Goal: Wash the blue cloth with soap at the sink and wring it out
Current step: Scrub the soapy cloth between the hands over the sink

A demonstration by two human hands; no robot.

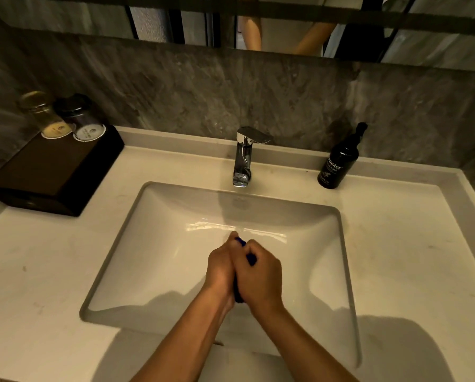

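Over the sink, my left hand is squeezing the blue cloth, and my right hand is squeezing it too, both pressed together. The soap bottle is standing on the worktop.

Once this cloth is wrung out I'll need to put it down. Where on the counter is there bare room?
Bare patches: the counter right of the sink, in front of the hand wash bottle, and the front-left stretch below the dark box. The back-left corner is crowded by that box and its two jars.
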